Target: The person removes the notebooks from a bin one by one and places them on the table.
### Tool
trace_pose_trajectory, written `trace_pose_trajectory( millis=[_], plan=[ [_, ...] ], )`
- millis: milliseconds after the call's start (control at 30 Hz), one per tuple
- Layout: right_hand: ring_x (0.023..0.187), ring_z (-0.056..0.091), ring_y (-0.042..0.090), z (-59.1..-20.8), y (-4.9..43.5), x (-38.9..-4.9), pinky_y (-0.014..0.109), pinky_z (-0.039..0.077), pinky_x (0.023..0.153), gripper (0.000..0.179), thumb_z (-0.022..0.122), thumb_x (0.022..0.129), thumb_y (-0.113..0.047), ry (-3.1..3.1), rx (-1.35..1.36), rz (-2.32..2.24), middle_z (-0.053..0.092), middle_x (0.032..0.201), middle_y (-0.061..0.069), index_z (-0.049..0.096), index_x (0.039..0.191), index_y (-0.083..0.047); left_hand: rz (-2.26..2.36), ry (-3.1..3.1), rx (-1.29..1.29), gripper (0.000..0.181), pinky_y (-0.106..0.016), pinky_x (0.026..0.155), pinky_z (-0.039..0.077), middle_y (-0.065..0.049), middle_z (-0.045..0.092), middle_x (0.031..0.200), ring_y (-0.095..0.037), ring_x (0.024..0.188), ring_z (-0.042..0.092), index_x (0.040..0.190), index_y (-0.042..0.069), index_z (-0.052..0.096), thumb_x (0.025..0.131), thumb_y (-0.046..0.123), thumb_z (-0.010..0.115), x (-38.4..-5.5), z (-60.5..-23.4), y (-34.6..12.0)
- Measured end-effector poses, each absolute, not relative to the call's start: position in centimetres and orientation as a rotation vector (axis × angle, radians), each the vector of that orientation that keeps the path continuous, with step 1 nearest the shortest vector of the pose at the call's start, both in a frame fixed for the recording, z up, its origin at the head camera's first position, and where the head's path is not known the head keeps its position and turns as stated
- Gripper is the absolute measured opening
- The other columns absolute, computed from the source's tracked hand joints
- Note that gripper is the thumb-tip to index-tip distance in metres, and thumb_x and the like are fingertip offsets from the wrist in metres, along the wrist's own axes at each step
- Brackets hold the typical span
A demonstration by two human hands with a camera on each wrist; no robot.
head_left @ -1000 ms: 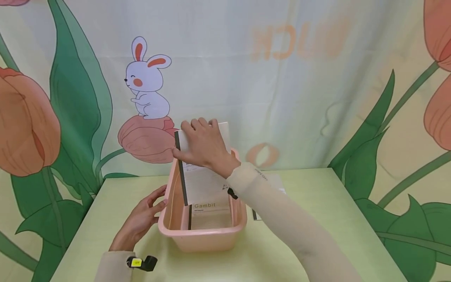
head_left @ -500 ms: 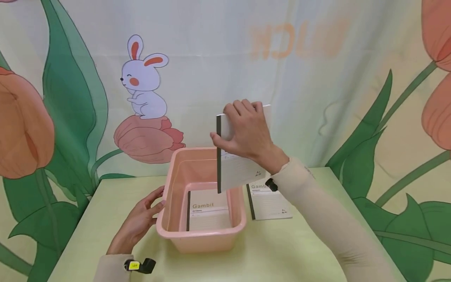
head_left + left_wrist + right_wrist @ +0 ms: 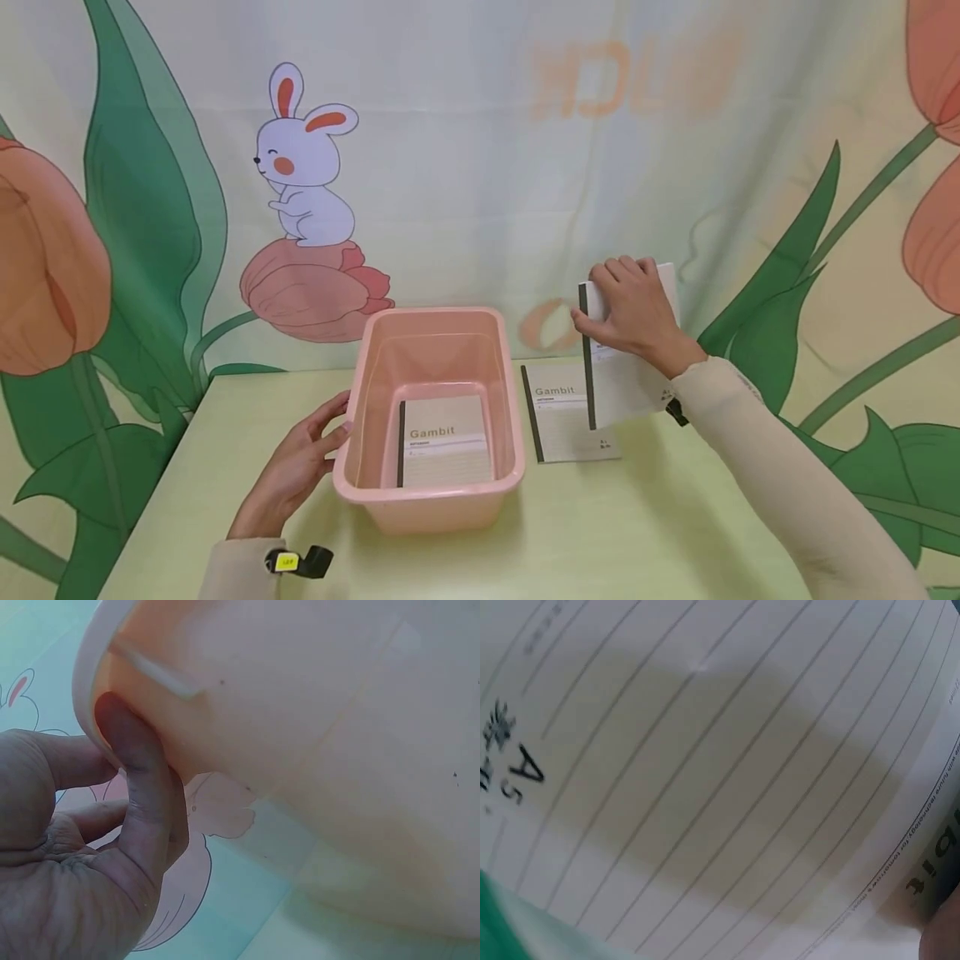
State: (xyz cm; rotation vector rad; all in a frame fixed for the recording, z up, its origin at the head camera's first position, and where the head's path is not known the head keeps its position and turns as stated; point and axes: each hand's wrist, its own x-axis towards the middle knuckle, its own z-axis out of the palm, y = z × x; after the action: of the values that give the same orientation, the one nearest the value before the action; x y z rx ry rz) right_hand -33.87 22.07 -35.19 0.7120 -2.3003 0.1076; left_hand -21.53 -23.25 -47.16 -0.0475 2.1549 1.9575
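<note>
The basin [image 3: 438,512] is plain pink, the counter [image 3: 600,542] pale green. Off-white notebooks [image 3: 446,467] carry ruled lines (the spines [image 3: 588,358] are dark), and the backdrop [image 3: 465,208] bears pink-orange tulips [image 3: 300,287] with green leaves [image 3: 146,167].

- Left sleeve [image 3: 243,571]: plain pale beige fabric, long, reaching the wrist.
- On that wrist, a small black device [image 3: 316,562], blocky at its outer end, with a bright yellow label [image 3: 287,562] bearing tiny dark characters too small to read.
- Right sleeve [image 3: 795,483]: matching long beige fabric, with small dark marks [image 3: 748,385] near the cuff, unreadable.
- Beneath the right cuff, a black piece [image 3: 677,412], partly hidden.
</note>
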Motion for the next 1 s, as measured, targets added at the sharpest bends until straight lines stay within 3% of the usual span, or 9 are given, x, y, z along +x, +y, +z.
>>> trace_pose_trajectory(
  millis=[200, 433, 733, 1000],
  plan=[
    [0.085, 0.054, 0.027, -40.5, 27.1, -35.2, 0.048, 0.037, 0.081, 0.045, 0.057, 0.082, -0.053, -2.470, 0.679, 0.071, 0.060, 0.088, 0.006, 0.057, 0.094, -0.010, 1.954, 2.160, -0.060, 0.067, -0.037, 0.096, 0.055, -0.008, 0.027, 0.158, -0.032, 0.135, 0.043, 0.156, 0.025, 0.026, 0.099, 0.033, 0.058, -21.5, -47.1, -23.2],
    [0.084, 0.056, 0.029, -45.6, 30.8, -36.1, 0.050, 0.038, 0.079, 0.045, 0.060, 0.083, -0.053, -2.567, 0.609, 0.031, 0.061, 0.086, 0.007, 0.057, 0.095, -0.010, 1.959, 2.152, -0.031, 0.068, -0.036, 0.095, 0.055, -0.009, 0.026, 0.159, -0.032, 0.135, 0.044, 0.157, 0.025, 0.026, 0.098, 0.035, 0.058, -21.4, -47.0, -23.3],
    [0.095, 0.055, 0.031, -50.4, 32.9, -38.3, 0.051, 0.036, 0.084, 0.050, 0.058, 0.088, -0.054, -2.709, 0.452, 0.065, 0.061, 0.098, 0.010, 0.058, 0.109, -0.009, 1.951, 2.158, -0.016, 0.068, -0.034, 0.093, 0.056, -0.008, 0.026, 0.159, -0.029, 0.132, 0.046, 0.157, 0.024, 0.025, 0.098, 0.034, 0.058, -21.4, -47.1, -23.4],
    [0.101, 0.053, 0.033, -52.3, 32.6, -40.0, 0.054, 0.033, 0.088, 0.053, 0.053, 0.091, -0.058, -2.736, 0.458, 0.085, 0.060, 0.106, 0.011, 0.057, 0.114, -0.010, 1.946, 2.151, -0.020, 0.066, -0.037, 0.095, 0.055, -0.008, 0.025, 0.159, -0.027, 0.132, 0.046, 0.157, 0.026, 0.025, 0.099, 0.033, 0.057, -21.5, -47.1, -23.4]
  ],
)
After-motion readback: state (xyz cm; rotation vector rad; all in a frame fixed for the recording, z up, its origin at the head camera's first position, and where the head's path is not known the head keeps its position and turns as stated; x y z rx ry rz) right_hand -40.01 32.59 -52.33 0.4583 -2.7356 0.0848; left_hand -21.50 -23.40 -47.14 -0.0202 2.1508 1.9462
